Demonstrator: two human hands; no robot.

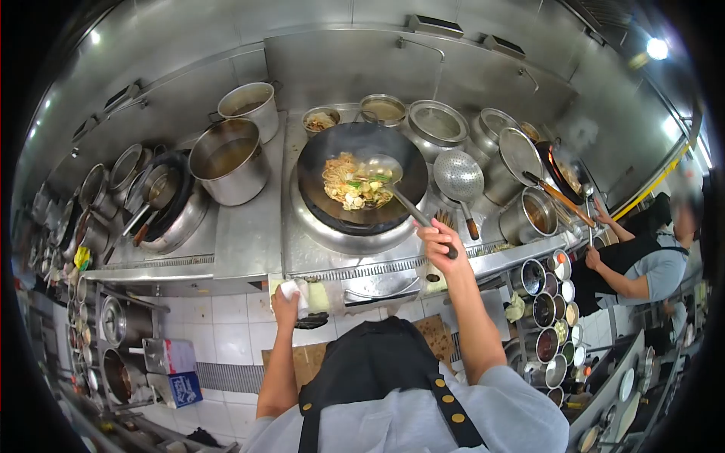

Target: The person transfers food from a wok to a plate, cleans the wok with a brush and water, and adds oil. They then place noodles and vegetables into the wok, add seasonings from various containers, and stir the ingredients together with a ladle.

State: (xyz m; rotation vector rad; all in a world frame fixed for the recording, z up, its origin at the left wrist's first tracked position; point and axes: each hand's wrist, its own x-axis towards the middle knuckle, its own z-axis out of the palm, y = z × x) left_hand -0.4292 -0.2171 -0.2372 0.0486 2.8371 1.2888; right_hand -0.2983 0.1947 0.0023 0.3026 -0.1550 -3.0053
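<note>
My right hand [438,245] is wrapped round the handle of a ladle [410,206]. The ladle's bowl rests among noodles [345,181] with green and pale pieces, inside a large dark wok [313,170]. Under the wok is a round metal burner ring [332,234]. Low at the stove's front edge, my left hand [285,308] grips a folded white cloth [300,293]; a yellowish cloth lies beside it. A perforated strainer [458,175] with a wooden handle lies right of the wok, near a bristle brush [444,219].
Tall stockpots [229,185] stand left of the wok. Behind it sit a bowl of food [321,121] and lidded pots [438,123]. Several seasoning containers [545,309] line the right side. Another person [642,257] works at a wok farther right. Boxes [170,355] rest low on the left.
</note>
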